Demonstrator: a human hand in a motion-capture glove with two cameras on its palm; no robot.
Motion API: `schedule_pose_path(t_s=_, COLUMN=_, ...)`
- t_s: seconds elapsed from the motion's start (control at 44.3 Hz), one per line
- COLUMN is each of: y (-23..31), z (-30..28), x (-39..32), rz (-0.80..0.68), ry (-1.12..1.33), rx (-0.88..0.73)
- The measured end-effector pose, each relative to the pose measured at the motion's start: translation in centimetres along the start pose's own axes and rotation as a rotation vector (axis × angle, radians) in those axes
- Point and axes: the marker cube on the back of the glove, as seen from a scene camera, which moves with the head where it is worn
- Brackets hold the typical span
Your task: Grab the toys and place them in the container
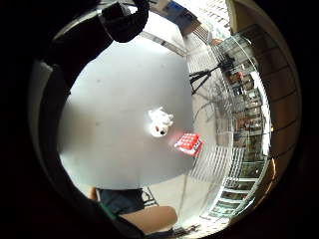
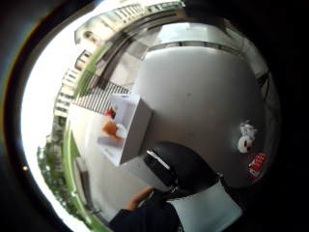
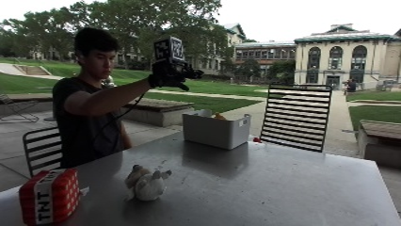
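My gloved right hand (image 3: 170,74) is raised high in the air, above and to the left of the white container (image 3: 216,128), with its fingers loosely spread and holding nothing. The container (image 2: 130,128) stands at the table's far edge with an orange toy (image 2: 110,128) inside it. A white plush toy (image 3: 146,182) lies on the grey table (image 3: 263,188) near the front, far below the hand. Left of it stands a red TNT block (image 3: 50,195). Both palm views look down on the plush (image 1: 160,122) and the block (image 1: 189,143) from well above.
A small red thing (image 3: 256,139) lies beside the container's right end. A black slatted chair (image 3: 298,117) stands behind the table, and another chair (image 3: 41,146) is behind the person. The table's edge runs close to the TNT block.
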Motion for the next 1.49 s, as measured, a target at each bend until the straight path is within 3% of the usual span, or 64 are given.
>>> schedule_pose_path(t_s=0.271, y=0.8, z=5.2, x=13.1, rz=0.144, ry=0.001, rx=-0.059)
schedule_pose_path(t_s=0.655, y=2.9, z=17.0, x=21.4, rz=0.277, ry=0.048, rx=-0.223)
schedule_pose_path(t_s=1.085, y=6.9, z=27.9, x=24.1, rz=0.383, ry=0.070, rx=-0.432)
schedule_pose_path(t_s=1.491, y=7.6, z=29.7, x=23.3, rz=0.411, ry=0.105, rx=-0.366)
